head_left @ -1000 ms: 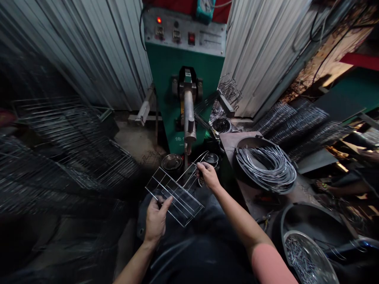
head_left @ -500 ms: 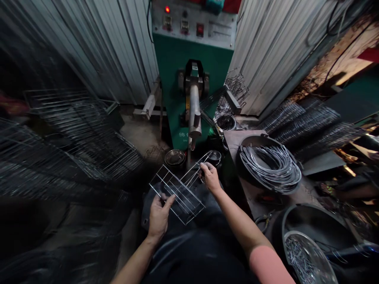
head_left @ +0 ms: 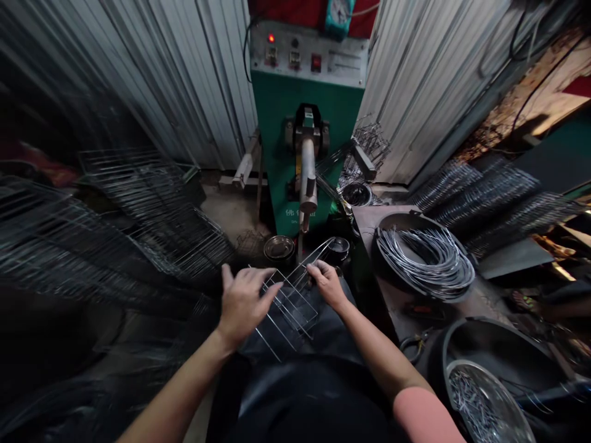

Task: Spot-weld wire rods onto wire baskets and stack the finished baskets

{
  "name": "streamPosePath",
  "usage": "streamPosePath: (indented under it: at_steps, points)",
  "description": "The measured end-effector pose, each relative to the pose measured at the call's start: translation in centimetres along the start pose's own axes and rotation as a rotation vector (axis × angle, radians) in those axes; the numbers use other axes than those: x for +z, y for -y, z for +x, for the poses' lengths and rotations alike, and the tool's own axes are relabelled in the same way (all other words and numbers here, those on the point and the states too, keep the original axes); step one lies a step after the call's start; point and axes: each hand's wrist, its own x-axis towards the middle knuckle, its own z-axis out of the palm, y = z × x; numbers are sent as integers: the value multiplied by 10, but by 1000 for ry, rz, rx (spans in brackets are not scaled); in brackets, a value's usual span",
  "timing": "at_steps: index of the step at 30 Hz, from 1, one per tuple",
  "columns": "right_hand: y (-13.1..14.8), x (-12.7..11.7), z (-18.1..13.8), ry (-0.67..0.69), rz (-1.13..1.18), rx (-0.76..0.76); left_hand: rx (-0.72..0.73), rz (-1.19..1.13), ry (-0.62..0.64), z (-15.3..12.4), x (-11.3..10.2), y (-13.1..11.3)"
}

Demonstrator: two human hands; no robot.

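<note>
A small wire rack (head_left: 295, 309) of thin crossed rods lies over my lap, below the machine's electrode arm (head_left: 308, 178). My right hand (head_left: 327, 284) is closed in a pinch on the rack's far right part, where bent wires stick out past the fingers. My left hand (head_left: 244, 303) is above the rack's left side with thumb and fingers spread, and it hides part of the grid. Whether its fingertips touch the rods I cannot tell.
A green machine (head_left: 305, 92) stands ahead. Stacked wire racks (head_left: 152, 203) lie at the left. On the right are a pan of curved wires (head_left: 425, 258), pliers (head_left: 413, 346) and a metal bowl of short pins (head_left: 478, 400). Two small bowls, one a steel bowl (head_left: 279, 247), sit below the electrode.
My left hand has let go of the rack's near left edge, risen and spread its fingers. The rack has shifted and tilted in my right hand. The view has moved slightly.
</note>
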Motion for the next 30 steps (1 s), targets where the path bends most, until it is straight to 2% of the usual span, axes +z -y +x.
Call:
streamPosePath:
  at_steps: [3,6,10,17,22,30]
  points:
    - [4,0,-6,-5,-12,-14,54,-48,201,31,16,-14]
    - [5,-5,-11,-16,-7,-15,52,-109,295,42,32,-17]
    - [3,-11,-14,-17,51,-1,47,-106,324,40,37,-18]
    - [-1,-9,-13,-17,176,6,53,49,427,39,27,-31]
    - [-5,-7,-12,-45,262,42,4,70,433,39,27,-31]
    - [0,-8,-9,-50,127,15,23,133,440,39,30,-33]
